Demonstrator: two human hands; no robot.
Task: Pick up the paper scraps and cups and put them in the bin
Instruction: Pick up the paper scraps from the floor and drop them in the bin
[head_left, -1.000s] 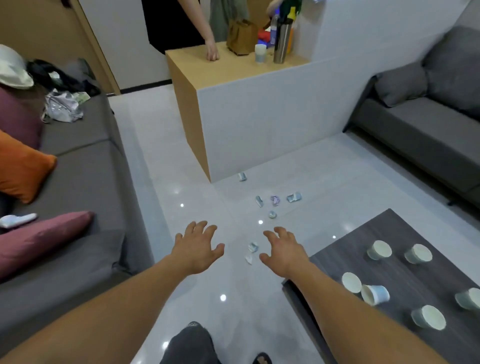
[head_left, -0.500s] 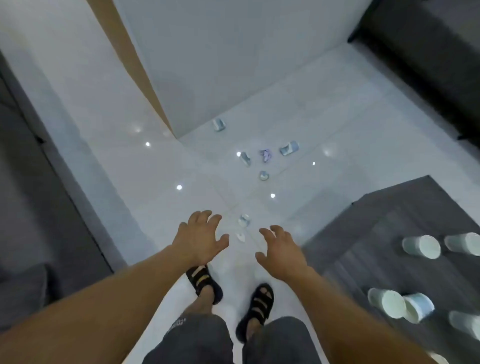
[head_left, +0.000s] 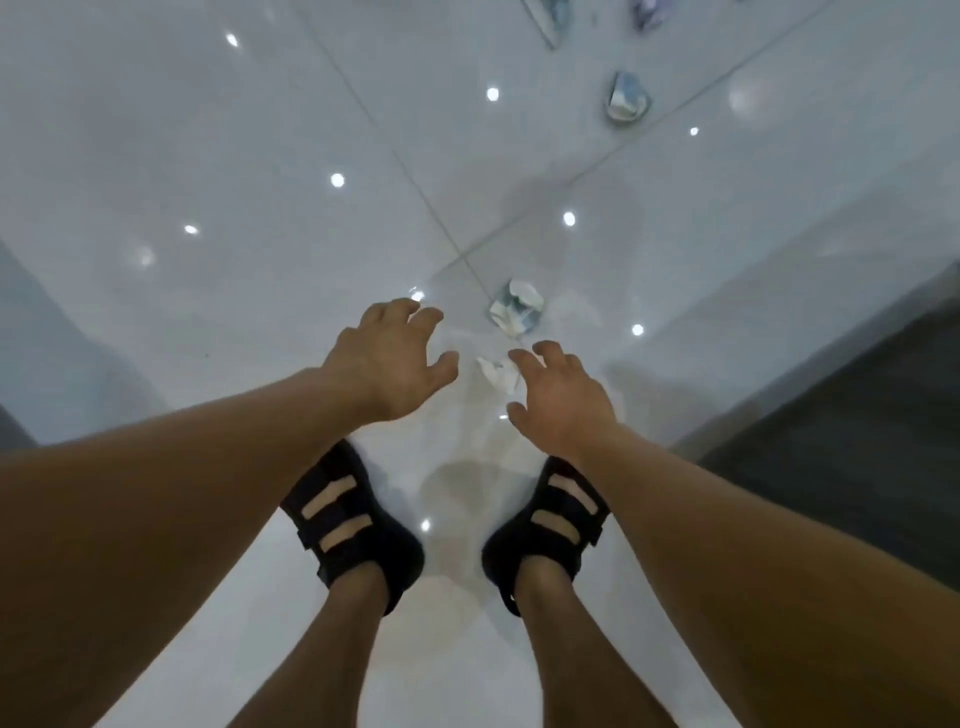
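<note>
**Operator:** What are my hands doing?

**Spotter:** Your left hand (head_left: 387, 358) and right hand (head_left: 558, 400) hang palm-down over the white floor tiles (head_left: 208, 130). They are apart, with the fingers spread and loosely bent, and they hold nothing.

**Operator:** And the paper?

**Spotter:** A small white scrap (head_left: 496, 370) lies on the floor between your hands, its right edge hidden behind your right fingers (head_left: 545, 353). A bigger crumpled scrap (head_left: 517, 309) with blue print sits just beyond it. I cannot tell whether your fingertips touch either one.

**Operator:** Anything farther out?

**Spotter:** A third crumpled scrap (head_left: 627, 98) lies well ahead, to your right. At the top edge a pale piece (head_left: 555, 18) and a purplish piece (head_left: 648, 10) are cut off and blurred. A dark table (head_left: 857, 457) runs off the right side, so you see only its corner. Your forearms cover the fronts of both black sandals (head_left: 353, 525).
</note>
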